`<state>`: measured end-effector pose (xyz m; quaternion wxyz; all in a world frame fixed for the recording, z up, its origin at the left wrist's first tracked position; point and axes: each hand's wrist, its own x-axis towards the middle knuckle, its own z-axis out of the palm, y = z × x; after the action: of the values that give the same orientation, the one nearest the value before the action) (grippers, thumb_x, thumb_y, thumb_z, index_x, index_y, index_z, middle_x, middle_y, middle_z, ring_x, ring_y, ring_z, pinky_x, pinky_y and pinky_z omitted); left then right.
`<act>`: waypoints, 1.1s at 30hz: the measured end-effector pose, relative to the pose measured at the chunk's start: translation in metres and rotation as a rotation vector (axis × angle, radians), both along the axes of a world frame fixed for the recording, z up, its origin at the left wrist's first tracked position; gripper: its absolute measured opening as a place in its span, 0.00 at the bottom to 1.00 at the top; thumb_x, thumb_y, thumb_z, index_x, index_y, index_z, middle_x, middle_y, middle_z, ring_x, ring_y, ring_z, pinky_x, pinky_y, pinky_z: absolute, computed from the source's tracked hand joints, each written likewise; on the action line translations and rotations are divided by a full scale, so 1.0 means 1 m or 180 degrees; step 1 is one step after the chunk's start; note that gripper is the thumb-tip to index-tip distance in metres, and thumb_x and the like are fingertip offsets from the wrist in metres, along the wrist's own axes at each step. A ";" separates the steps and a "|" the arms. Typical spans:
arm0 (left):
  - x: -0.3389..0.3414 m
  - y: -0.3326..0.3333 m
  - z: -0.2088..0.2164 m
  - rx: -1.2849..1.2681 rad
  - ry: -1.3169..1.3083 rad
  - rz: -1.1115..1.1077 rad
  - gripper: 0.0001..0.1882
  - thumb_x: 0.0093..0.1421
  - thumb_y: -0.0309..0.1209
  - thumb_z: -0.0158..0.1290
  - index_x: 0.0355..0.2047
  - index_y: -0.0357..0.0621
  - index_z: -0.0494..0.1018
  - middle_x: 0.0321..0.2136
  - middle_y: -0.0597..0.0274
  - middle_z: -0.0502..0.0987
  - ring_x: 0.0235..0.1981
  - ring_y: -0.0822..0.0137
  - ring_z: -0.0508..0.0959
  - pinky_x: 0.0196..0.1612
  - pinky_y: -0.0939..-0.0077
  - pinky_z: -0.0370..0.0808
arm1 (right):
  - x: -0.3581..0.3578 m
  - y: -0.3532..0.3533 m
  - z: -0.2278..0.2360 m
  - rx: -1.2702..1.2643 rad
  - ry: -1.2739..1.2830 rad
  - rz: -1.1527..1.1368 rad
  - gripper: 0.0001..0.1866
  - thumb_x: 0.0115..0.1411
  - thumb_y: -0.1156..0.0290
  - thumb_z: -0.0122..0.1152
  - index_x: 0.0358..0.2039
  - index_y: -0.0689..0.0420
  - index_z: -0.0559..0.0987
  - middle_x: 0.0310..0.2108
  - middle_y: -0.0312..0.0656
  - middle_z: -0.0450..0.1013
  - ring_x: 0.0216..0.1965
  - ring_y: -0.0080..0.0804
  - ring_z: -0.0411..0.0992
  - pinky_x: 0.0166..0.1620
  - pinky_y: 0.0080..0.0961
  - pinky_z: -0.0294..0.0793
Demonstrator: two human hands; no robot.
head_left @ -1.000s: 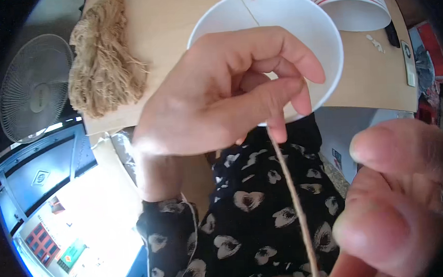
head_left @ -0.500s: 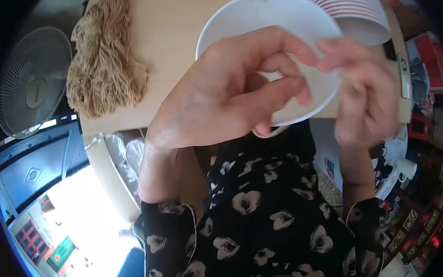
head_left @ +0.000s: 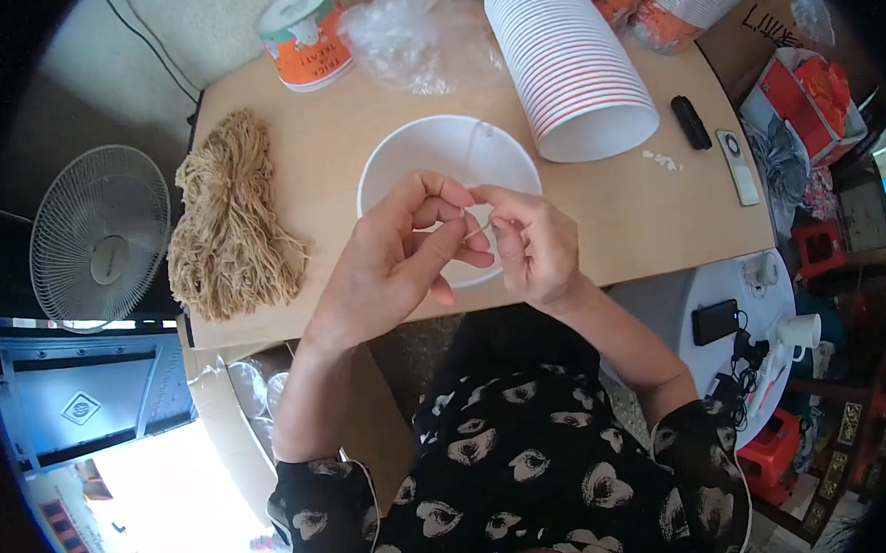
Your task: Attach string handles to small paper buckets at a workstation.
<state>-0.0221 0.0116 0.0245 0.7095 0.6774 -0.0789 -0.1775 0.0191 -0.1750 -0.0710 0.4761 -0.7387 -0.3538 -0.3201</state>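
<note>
Both hands meet just above the white round paper bowl [head_left: 447, 161] on the tan wooden table [head_left: 600, 208]. The left hand [head_left: 392, 264] and right hand [head_left: 532, 247] each pinch 1 thin tan string [head_left: 477, 232] between thumb and fingertips (its run toward the bowl's rim is barely visible). Keeping the pinches close and the string taut over the bowl looks the surest way; the bundle of tan fibre strands [head_left: 230, 228] lies well left.

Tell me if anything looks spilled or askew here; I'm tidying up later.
Small white crumbs lie scattered on the table beside the toppled cup stack. The stack lies on its side rather than upright. Nothing else stands out: both hands pinch a string over the bowl.
</note>
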 end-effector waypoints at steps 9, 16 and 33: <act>0.011 0.010 -0.004 0.0400 -0.0586 0.0260 0.13 0.71 0.27 0.47 0.53 0.37 0.64 0.37 0.59 0.80 0.25 0.77 0.79 0.19 0.91 0.68 | 0.008 0.001 0.059 0.0383 0.0783 0.1038 0.05 0.64 0.80 0.57 0.40 0.62 0.73 0.38 0.49 0.79 0.33 0.38 0.80 0.34 0.28 0.78; 0.004 0.005 -0.002 0.0514 -0.0829 0.0435 0.15 0.70 0.26 0.48 0.54 0.34 0.64 0.37 0.56 0.82 0.29 0.74 0.82 0.27 0.85 0.77 | 0.018 -0.004 0.059 0.0270 0.1955 0.1163 0.05 0.69 0.75 0.53 0.41 0.64 0.73 0.32 0.41 0.76 0.31 0.23 0.75 0.34 0.21 0.73; 0.027 0.018 -0.030 0.0174 -0.0504 0.0285 0.13 0.67 0.31 0.57 0.46 0.33 0.80 0.34 0.61 0.83 0.35 0.74 0.81 0.42 0.79 0.79 | 0.026 -0.006 0.057 0.1020 0.2312 0.1551 0.06 0.68 0.76 0.58 0.40 0.66 0.77 0.33 0.35 0.75 0.33 0.19 0.75 0.38 0.18 0.77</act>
<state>0.0051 0.0293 -0.0054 0.6895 0.7113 -0.0996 -0.0935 0.0446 -0.1806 -0.0141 0.7386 -0.6155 -0.2735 0.0299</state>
